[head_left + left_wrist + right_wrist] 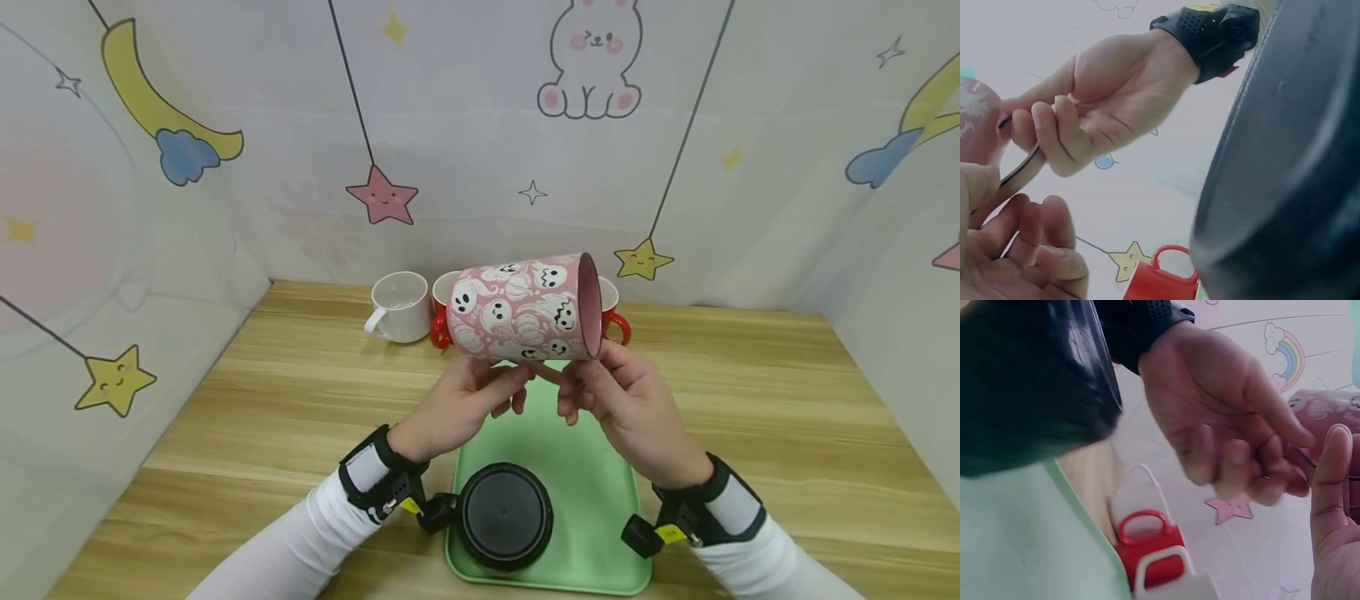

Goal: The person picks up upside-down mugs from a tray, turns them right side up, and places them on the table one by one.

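- So we've got the pink ghost mug (517, 308) up in the air on its side, just above our fingertips, its mouth facing off to the right. The handle (1022, 178) points down between our hands, and that's the bit we're hanging on to.
- Left hand (457, 400): thumb and fingers pinching the handle toward the mug's base end. Right hand (637, 417): fingers curled in and pinching it too, nearer the rim. Neither hand is free. How hard we're squeezing, we can't tell.
- Imo the risk is roll. The heavy part sits above our fingers, so a lazy pinch could let the whole thing tip over. We'd press thumbs against fingers firmly and keep both hands level.
- If we want to turn it, we'd move both wrists together. One hand twisting alone would probably make the handle slip in the other.
- If we're swapping grips, we'd let one hand get a solid hold before the other lets go.
- Watch below our fingers: the black vessel (504, 517) sits bottom-up on the green tray (585, 533), and our left wrist camera (437, 512) is right by it. Elbow out a touch, we reckon.
- Beyond our fingers there's a white mug (402, 304) plus some red-handled ones, so no pushing forward blindly.
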A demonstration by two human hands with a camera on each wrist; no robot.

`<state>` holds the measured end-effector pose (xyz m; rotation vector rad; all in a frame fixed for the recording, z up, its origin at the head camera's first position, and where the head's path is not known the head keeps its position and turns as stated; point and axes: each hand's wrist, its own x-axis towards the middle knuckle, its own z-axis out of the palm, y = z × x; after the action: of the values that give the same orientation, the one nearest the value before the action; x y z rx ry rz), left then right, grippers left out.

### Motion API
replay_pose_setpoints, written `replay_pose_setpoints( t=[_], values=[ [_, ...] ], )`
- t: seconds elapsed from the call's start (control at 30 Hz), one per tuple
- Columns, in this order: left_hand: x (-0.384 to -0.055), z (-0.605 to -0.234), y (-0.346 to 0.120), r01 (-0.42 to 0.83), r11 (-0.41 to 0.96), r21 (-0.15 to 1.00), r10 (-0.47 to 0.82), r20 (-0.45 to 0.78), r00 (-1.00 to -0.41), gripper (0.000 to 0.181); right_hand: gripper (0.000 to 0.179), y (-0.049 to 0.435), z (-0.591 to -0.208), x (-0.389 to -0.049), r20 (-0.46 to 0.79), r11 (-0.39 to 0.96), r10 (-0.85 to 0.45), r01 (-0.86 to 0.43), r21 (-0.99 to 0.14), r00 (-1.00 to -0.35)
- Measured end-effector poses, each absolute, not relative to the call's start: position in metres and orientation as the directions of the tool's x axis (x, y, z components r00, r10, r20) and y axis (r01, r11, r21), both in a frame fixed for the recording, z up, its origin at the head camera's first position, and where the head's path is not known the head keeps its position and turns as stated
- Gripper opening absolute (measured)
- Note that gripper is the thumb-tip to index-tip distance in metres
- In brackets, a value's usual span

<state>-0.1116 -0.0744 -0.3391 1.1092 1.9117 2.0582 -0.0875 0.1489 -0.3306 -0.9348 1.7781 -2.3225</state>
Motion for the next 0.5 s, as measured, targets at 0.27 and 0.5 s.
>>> replay_pose_setpoints(
  t=[0.27, 0.5],
  values=[
    [-0.11, -0.338, -0.082, 0.37, -0.02, 0.929, 0.597, 0.308, -0.741, 0.021, 0.018, 0.166, -0.315, -0.09, 0.555, -0.296, -0.341, -0.474, -0.829, -0.758],
    [-0.112, -0.331, -0.092, 0.37, 0.009, 0.929, 0.566, 0.3, -0.768, 0.019, 0.017, 0.191, -0.3, -0.092, 0.584, -0.179, -0.244, -0.556, -0.812, -0.774]
  ],
)
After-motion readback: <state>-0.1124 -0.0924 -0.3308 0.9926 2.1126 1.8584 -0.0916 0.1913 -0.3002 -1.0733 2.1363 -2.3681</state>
